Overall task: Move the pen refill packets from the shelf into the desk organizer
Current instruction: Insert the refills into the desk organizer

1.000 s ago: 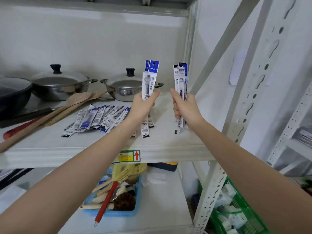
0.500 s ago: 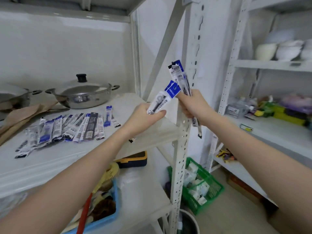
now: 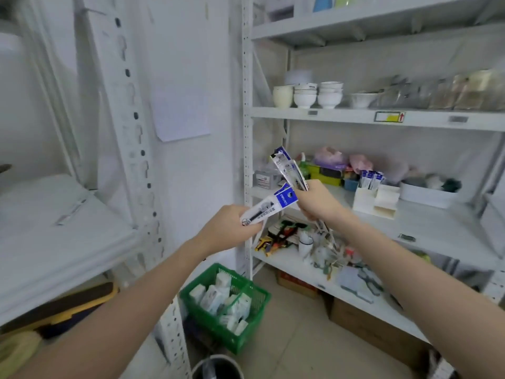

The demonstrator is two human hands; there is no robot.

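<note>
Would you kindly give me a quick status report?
Left hand and right hand each grip refill packets. Desk organizer ahead on shelf, already holding packets. Path unobstructed.

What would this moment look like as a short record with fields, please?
left hand: left hand grips a blue-topped white pen refill packet
right hand: right hand grips a bunch of blue-topped refill packets
target: white plastic desk organizer on the white metal shelf, already holding some packets
floor: green plastic basket of small white boxes
progress: packets not yet in organizer
</note>
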